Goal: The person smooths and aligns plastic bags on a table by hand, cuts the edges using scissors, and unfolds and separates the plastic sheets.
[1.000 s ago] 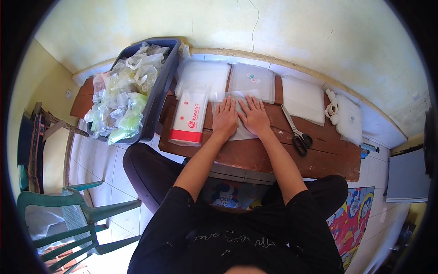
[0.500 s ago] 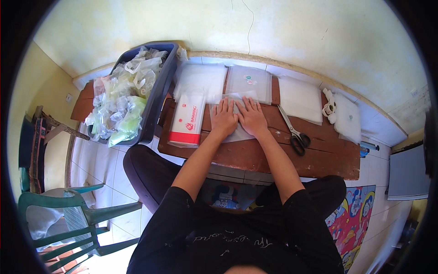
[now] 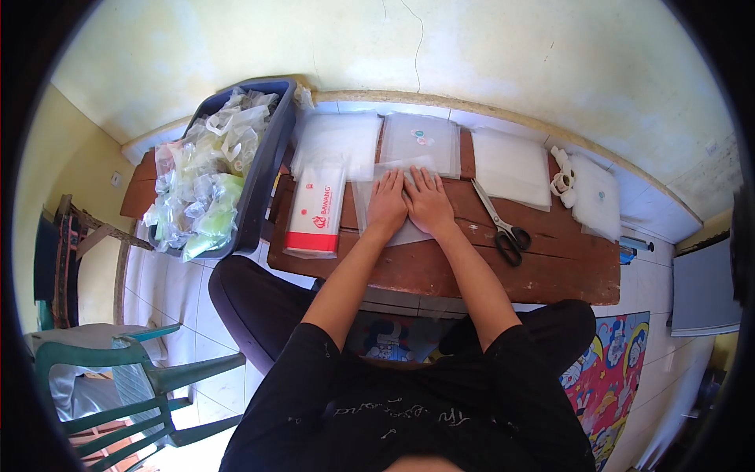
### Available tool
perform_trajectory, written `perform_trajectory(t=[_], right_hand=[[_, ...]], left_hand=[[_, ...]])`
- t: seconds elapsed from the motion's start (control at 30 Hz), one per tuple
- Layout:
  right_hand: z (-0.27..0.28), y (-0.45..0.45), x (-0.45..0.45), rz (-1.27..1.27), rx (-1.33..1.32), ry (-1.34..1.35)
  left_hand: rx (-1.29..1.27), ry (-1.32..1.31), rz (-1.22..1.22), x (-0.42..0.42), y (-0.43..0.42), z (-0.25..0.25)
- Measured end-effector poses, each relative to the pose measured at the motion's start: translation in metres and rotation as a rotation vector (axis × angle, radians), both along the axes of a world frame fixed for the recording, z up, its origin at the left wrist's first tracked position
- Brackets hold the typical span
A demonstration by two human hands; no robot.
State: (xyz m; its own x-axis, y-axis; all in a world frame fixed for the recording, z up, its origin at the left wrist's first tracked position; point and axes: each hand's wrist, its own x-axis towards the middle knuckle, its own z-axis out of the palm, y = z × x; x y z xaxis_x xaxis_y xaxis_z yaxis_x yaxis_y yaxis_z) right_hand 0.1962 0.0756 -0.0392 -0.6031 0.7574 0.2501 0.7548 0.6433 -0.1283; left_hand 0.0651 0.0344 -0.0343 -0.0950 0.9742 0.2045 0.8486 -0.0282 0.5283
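Note:
My left hand point(image 3: 387, 206) and my right hand point(image 3: 429, 203) lie flat side by side, palms down, on a clear plastic sheet or bag point(image 3: 406, 234) on the low brown wooden table point(image 3: 440, 271). Their fingers are stretched out and hold nothing. Left of them is a white and red "BAWANG" pack point(image 3: 316, 206). Black-handled scissors point(image 3: 503, 228) rest to the right, blades partly spread. Behind my hands are one stack of clear bags point(image 3: 338, 141) and another with small round stickers point(image 3: 421, 140) on top.
At the left, a dark tub point(image 3: 271, 149) is heaped with plastic bags. Farther right are a white plastic stack point(image 3: 511, 167), white rolls point(image 3: 562, 179) and another clear pack point(image 3: 595, 197). A green chair point(image 3: 157, 377) stands lower left; a colourful mat point(image 3: 609, 385) lies lower right.
My hands have drawn slightly closer together, still flat on the plastic. The view has shifted a little, so the table's items appear slightly farther left.

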Motion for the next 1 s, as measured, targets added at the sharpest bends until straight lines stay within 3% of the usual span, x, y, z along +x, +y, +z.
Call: perform_trajectory(t=[0.27, 1.0], right_hand=[[-0.007, 0.004, -0.001, -0.029, 0.023, -0.01], [0.007, 0.009, 0.004, -0.073, -0.095, -0.083]], left_hand=[[-0.079, 0.137, 0.027, 0.003, -0.001, 0.003], [-0.084, 0.146, 0.06, 0.005, 0.0, 0.004]])
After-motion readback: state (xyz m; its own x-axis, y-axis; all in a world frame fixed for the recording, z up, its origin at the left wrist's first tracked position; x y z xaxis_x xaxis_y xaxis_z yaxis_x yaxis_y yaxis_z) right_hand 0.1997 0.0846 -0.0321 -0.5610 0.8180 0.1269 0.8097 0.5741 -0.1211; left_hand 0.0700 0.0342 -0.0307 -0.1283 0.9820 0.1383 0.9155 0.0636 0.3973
